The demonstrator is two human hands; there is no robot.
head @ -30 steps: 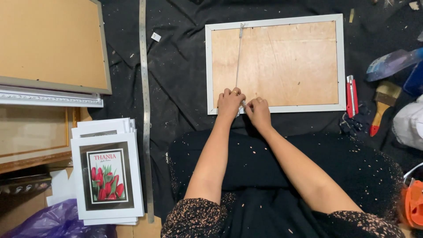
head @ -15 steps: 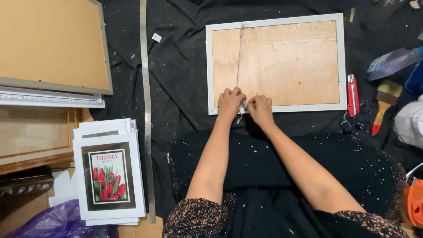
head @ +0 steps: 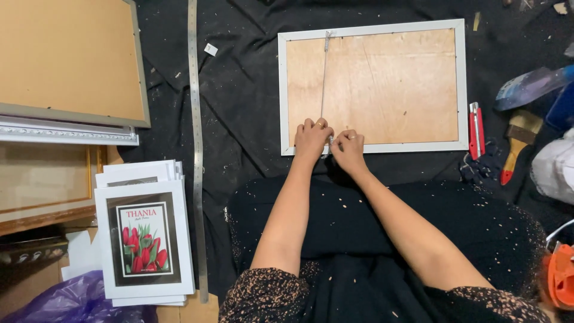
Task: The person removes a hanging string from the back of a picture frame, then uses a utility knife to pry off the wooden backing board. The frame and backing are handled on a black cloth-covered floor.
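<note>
A white picture frame point(head: 461, 84) lies face down on black cloth, its brown backing board point(head: 388, 84) showing. A thin metal wire point(head: 323, 78) runs from a small fitting on the top rail down to the bottom rail. My left hand point(head: 312, 139) and my right hand point(head: 348, 149) meet at the frame's near edge, fingers pinched around the wire's lower end and a small metal fitting there. The fingers hide the fitting itself.
A long steel ruler point(head: 196, 149) lies left of the frame. Stacked matted prints point(head: 143, 242) and larger frames point(head: 66, 66) sit at left. At right are a red utility knife point(head: 476, 125), a paintbrush point(head: 514, 152) and an orange tool point(head: 561, 281).
Both hands stay at the frame's bottom edge, with only small finger movements on the wire end. The frame has not shifted.
</note>
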